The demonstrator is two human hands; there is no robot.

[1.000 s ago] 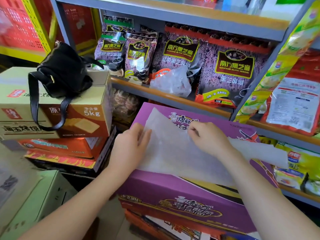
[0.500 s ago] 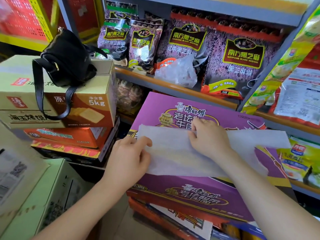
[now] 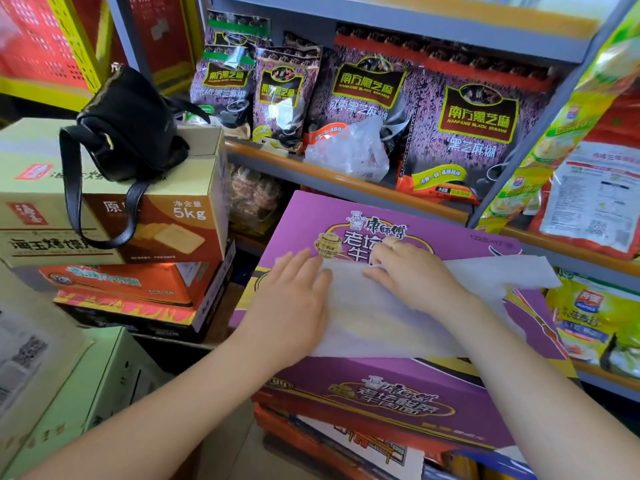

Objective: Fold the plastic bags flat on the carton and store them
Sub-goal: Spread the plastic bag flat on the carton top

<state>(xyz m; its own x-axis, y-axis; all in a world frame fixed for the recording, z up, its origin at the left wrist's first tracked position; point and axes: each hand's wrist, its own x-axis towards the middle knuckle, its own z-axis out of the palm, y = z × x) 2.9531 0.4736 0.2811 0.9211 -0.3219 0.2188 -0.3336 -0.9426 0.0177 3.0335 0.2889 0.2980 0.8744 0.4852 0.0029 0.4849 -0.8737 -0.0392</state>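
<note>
carton top: left hand slid onto bag.

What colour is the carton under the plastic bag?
Purple carton, with gold and white print, seen in the head view.

The purple carton carries "康师傅" on its top. The dark packets on the shelf read "南方黑芝麻", "NANFANG BLACK SESAME" and "黑芝麻糊". The brown box at left shows "5kg" under "净含量".
</note>
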